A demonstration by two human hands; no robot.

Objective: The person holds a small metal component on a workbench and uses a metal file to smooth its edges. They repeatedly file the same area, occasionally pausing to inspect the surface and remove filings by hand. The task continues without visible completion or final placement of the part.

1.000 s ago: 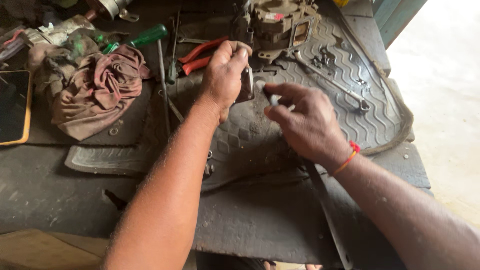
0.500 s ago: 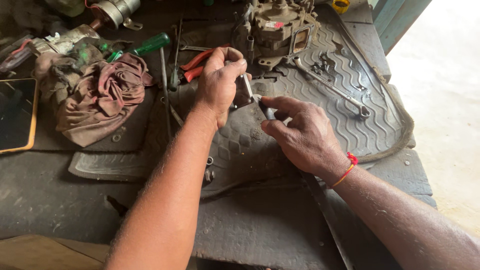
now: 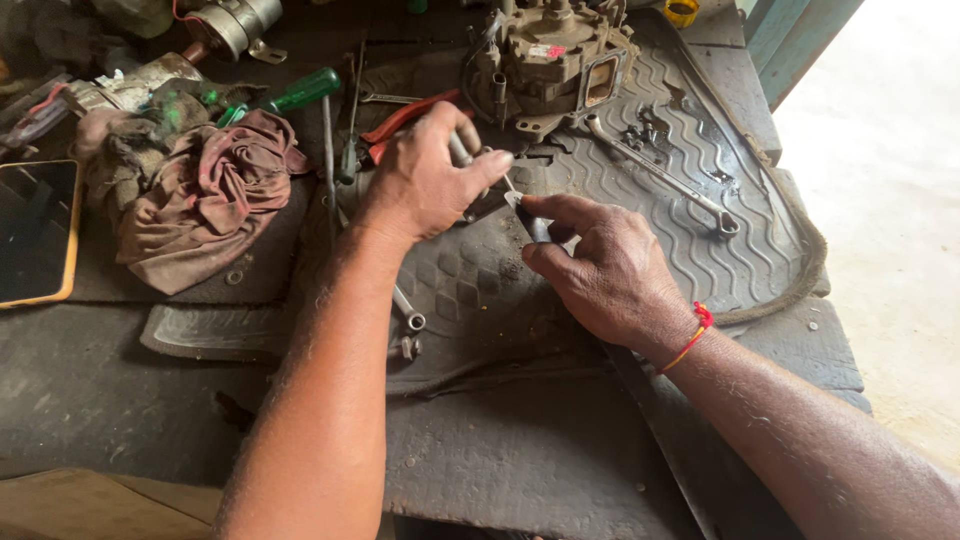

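Our left hand (image 3: 425,180) pinches a small flat metal part (image 3: 487,203); our right hand (image 3: 610,270) holds a thin tool (image 3: 525,212), tip angled up-left, touching it.

Two hands showing: left hand (image 3: 425,180), right hand (image 3: 610,275). One grey engine part (image 3: 550,55) sitting at the top. One long spanner (image 3: 660,172) lying on one ribbed rubber mat (image 3: 700,250). One green-handled screwdriver (image 3: 300,92), one red-handled pliers (image 3: 400,118), one maroon rag (image 3: 200,195), one phone (image 3: 35,232) lying around.
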